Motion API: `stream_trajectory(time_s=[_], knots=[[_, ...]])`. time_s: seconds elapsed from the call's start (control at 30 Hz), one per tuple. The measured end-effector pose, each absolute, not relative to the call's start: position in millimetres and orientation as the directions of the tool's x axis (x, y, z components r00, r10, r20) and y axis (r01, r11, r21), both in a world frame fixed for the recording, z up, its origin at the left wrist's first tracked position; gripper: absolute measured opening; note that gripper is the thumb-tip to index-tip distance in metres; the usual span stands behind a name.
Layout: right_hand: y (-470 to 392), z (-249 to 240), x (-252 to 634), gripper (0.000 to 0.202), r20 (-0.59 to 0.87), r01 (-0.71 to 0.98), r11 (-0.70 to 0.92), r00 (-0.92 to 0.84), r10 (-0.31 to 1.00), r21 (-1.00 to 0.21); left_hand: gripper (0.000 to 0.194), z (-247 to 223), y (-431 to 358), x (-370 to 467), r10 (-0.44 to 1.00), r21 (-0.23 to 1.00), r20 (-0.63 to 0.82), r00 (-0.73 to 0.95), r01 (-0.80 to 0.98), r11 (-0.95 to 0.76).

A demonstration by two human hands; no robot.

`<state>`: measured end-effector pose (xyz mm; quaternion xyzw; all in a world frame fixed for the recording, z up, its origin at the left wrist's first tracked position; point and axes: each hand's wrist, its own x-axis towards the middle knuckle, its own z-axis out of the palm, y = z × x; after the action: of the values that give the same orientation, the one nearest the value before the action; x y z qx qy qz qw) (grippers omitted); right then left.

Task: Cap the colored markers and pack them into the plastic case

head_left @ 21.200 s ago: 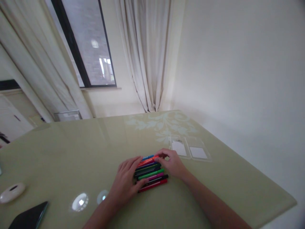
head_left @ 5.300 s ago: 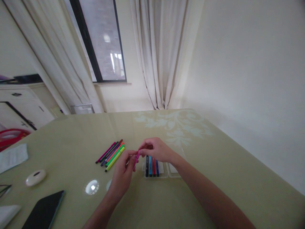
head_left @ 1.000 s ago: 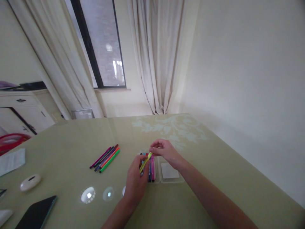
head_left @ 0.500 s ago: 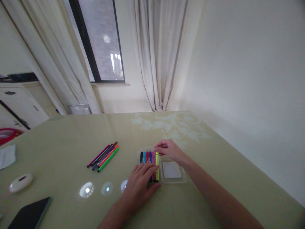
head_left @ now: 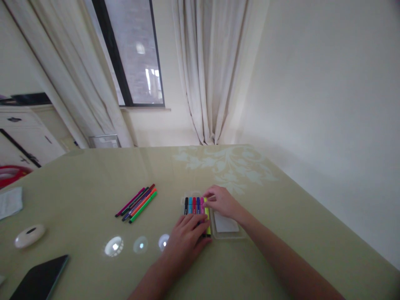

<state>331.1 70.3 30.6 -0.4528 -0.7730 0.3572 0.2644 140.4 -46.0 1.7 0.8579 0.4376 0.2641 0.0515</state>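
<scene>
A clear plastic case (head_left: pixel 229 236) lies open on the table, its lid part to the right with a white card (head_left: pixel 226 224) in it. Its left part holds a row of markers, black, light blue, red, dark blue, pink and yellow. My left hand (head_left: pixel 186 237) rests across the lower half of the row, fingers spread over the markers and hiding part of them. With thumb and fingers together, my right hand (head_left: pixel 220 201) pinches the top end of the yellow marker (head_left: pixel 208 214) at the row's right edge.
Left of the case lies a loose bunch of several markers (head_left: pixel 137 205). Further left on the table (head_left: pixel 93 175) are a white oval object (head_left: pixel 30 236), a dark tablet-like object (head_left: pixel 40 279) and a white cloth or tissue (head_left: pixel 11 203). A wall stands to the right.
My right hand has lowered slightly over the yellow marker's top. My left fingers have shifted a little and now cover more of its middle. The view has moved slightly.
</scene>
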Motion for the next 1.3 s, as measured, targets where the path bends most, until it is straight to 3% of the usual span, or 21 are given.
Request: stream_trajectory(time_s=[0.17,0.33,0.63,1.0,1.3], knots=[[68,40,334,0.026,0.064,0.539,0.397,-0.534,0.843,-0.743,0.023,1,-46,143,0.743,0.301,0.435,0.509,0.695,-0.652],[65,51,337,0.043,0.038,0.672,0.505,-0.581,0.813,-0.541,0.011,1,-46,145,0.688,0.251,0.494,0.532,0.67,-0.699],[61,52,336,0.046,0.014,0.743,0.501,-0.553,0.833,-0.444,0.019,-1,-47,147,0.687,0.27,0.507,0.52,0.661,-0.7],[58,50,337,0.051,-0.005,0.748,0.471,-0.535,0.845,-0.468,0.015,-1,-43,148,0.745,0.358,0.455,0.488,0.666,-0.655],[62,44,340,0.047,0.022,0.697,0.481,-0.556,0.831,-0.532,0.022,-1,-41,143,0.838,0.58,0.426,0.341,0.608,-0.543]])
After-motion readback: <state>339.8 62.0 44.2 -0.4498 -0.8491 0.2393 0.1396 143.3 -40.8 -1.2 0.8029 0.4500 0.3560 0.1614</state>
